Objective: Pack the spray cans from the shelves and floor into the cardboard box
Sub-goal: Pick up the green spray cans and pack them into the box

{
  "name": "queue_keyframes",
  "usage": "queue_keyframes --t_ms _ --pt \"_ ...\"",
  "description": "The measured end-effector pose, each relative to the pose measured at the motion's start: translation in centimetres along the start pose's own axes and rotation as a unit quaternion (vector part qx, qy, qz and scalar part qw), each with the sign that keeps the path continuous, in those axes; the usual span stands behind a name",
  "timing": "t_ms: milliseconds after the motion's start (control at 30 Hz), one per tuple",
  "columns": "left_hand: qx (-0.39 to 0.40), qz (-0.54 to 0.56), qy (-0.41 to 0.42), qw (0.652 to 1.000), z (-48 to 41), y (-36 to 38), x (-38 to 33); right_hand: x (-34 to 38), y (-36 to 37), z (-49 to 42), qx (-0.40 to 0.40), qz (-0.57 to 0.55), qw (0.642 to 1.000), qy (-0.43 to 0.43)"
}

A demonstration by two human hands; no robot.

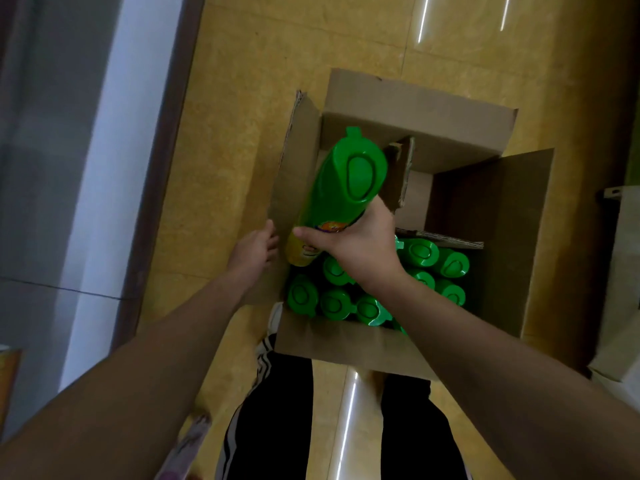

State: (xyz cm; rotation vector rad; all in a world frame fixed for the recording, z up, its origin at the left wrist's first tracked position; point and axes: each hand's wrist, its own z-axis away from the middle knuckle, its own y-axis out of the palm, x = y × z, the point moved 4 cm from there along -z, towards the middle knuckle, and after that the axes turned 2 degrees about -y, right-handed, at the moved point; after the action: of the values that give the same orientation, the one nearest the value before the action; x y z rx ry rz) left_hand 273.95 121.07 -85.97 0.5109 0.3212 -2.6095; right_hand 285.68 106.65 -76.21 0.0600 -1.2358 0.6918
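R hand (pixel 360 247) grips a can (pixel 341 181) round its lower body, thumb across the yellow label, fingers wrapped behind. The can is tilted: green cap up & toward the far side, base low at the box's left side, just beside the packed caps, not yet standing in a row. L hand (pixel 254 249) is at the left flap (pixel 294 168) of the box (pixel 415 112), thumb at the flap's edge, fingers loosely curled on the outside. Can't tell if it pinches the flap or only rests there.

The box sits on the yellow floor (pixel 242 98) w/ all flaps open. Packed cans (pixel 334 303) stand upright, green caps up, in tight rows touching each other across the near half. The far half shows bare cardboard bottom. A torn divider (pixel 403 174) stands there, just beside the held can's cap. The near flap reaches toward the person's legs in black trousers (pixel 270 410) w/ white side stripes. A grey wall (pixel 52 133) w/ dark skirting runs along the left. A pale object sits at the right edge, too cropped to tell what it is.
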Motion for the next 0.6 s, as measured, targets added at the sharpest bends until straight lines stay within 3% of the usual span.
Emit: queue_keyframes --t_ms 267,500,600 --pt "0.011 -0.030 0.014 0.999 -0.7 0.4 -0.4 -3.1 2.2 -0.3 0.117 0.090 0.989 -0.003" --pt "0.102 0.008 -0.052 0.993 -0.2 2.9 -0.5 -5.4 2.5 -0.4 0.112 0.132 0.985 0.005" --pt "0.127 0.038 -0.058 0.989 -0.3 3.4 -0.4 -5.3 1.9 0.3 0.150 0.139 0.979 0.018"
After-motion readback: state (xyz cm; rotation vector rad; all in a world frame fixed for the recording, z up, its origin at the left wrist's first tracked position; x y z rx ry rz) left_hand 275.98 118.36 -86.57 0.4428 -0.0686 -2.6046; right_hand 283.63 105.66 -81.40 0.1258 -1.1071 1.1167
